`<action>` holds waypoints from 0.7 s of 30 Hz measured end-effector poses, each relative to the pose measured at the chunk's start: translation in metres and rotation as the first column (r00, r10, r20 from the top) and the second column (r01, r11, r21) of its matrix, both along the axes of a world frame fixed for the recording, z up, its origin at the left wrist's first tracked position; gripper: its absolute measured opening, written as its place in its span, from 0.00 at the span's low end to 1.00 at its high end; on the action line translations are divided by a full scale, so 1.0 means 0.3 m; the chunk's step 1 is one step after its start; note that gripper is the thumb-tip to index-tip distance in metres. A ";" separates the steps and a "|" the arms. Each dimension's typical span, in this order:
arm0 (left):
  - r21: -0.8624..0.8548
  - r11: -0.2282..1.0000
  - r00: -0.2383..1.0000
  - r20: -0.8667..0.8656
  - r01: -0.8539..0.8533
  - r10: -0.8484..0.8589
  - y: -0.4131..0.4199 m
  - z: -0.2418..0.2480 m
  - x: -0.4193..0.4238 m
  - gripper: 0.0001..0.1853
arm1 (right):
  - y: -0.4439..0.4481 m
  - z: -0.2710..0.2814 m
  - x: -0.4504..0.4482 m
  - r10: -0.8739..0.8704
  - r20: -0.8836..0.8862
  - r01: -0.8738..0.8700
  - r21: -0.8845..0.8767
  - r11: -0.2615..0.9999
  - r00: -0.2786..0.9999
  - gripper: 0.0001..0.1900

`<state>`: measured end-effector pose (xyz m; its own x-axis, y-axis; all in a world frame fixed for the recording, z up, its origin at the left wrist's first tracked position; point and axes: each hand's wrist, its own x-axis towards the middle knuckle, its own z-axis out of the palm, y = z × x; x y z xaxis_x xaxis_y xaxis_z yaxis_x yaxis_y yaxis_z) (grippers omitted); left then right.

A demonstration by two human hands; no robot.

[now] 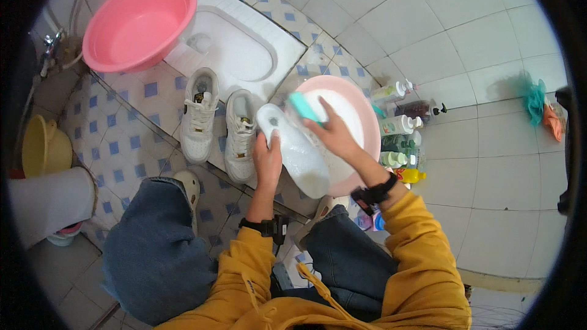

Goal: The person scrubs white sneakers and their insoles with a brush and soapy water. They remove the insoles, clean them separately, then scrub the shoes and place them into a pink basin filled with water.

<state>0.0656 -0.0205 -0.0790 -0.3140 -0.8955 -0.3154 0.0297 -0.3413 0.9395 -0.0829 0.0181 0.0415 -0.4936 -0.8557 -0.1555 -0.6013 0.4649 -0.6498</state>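
Observation:
My left hand [268,158] grips a wet white shoe insole [300,156] near its darker-spotted end, thumb on top. In my right hand [337,135] is a teal scrubbing brush [305,107], held just above the insole's right edge; its bristle side is blurred. Below the brush stands a pink basin [367,114] with whitish, sudsy water in it. Left of the insole are two white lace-up sneakers, one [240,140] close to my left hand and the other [199,119] farther left, both upright with toes towards me.
A larger pink basin [137,23] rests at the edge of a white squat toilet [284,50]. Several pump bottles [399,125] line the tiled wall on the right. A yellow bucket [46,146] stands far left. A tiled step edge [215,170] runs before my feet.

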 end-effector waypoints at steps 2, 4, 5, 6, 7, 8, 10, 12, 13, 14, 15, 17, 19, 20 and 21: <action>0.072 0.997 0.998 -0.055 -0.008 0.012 -0.008 0.009 0.008 0.19 | 0.078 0.098 -0.051 -0.193 0.138 0.172 0.148 0.974 0.971 0.38; 0.113 0.993 0.981 -0.182 -0.038 0.058 -0.010 0.025 0.002 0.20 | 0.170 0.189 -0.089 -0.382 0.262 0.311 0.275 0.910 0.886 0.32; 0.148 0.988 0.965 -0.250 -0.043 0.080 -0.011 0.036 -0.003 0.21 | 0.210 0.214 -0.095 -0.448 0.313 0.384 0.248 0.889 0.837 0.28; 0.166 0.985 0.952 -0.295 -0.037 0.086 -0.011 0.051 -0.007 0.21 | 0.247 0.228 -0.099 -0.473 0.358 0.405 0.251 0.879 0.805 0.26; 0.193 0.981 0.934 -0.347 -0.019 0.086 -0.009 0.068 -0.011 0.22 | 0.279 0.232 -0.100 -0.502 0.392 0.442 0.238 0.865 0.771 0.24; 0.220 0.975 0.914 -0.397 0.001 0.089 -0.005 0.088 -0.015 0.23 | 0.298 0.223 -0.100 -0.503 0.449 0.467 0.197 0.862 0.739 0.22; 0.258 0.966 0.912 -0.403 0.029 0.081 0.020 0.135 -0.019 0.23 | 0.319 0.180 -0.096 -0.547 0.497 0.517 0.211 0.830 0.674 0.20; 0.295 0.953 0.906 -0.419 0.070 0.063 0.038 0.176 -0.013 0.24 | 0.320 0.133 -0.100 -0.570 0.582 0.556 0.228 0.799 0.580 0.18; 0.314 0.944 0.900 -0.433 0.097 0.052 0.045 0.191 -0.009 0.24 | 0.317 0.118 -0.107 -0.536 0.627 0.580 0.159 0.799 0.566 0.17; 0.332 0.935 0.889 -0.455 0.127 0.041 0.051 0.202 -0.004 0.24 | 0.311 0.106 -0.114 -0.519 0.670 0.601 0.134 0.788 0.531 0.16; 0.368 0.915 0.893 -0.449 0.168 0.017 0.054 0.208 0.000 0.25 | 0.305 0.104 -0.125 -0.552 0.676 0.669 0.117 0.734 0.488 0.16; 0.410 0.878 0.882 -0.471 0.245 -0.026 0.049 0.213 0.014 0.26 | 0.295 0.118 -0.150 -0.478 0.721 0.639 0.064 0.767 0.502 0.14; 0.332 0.904 0.851 -0.521 0.268 -0.061 0.029 0.215 0.041 0.28 | 0.288 0.150 -0.176 -0.416 0.719 0.602 -0.004 0.799 0.557 0.15; 0.305 0.911 0.852 -0.516 0.276 -0.086 0.014 0.218 0.054 0.28 | 0.285 0.170 -0.192 -0.429 0.672 0.576 0.005 0.817 0.604 0.14; 0.240 0.917 0.794 -0.596 0.319 -0.120 -0.010 0.224 0.073 0.29 | 0.282 0.186 -0.201 -0.462 0.631 0.603 -0.011 0.798 0.623 0.13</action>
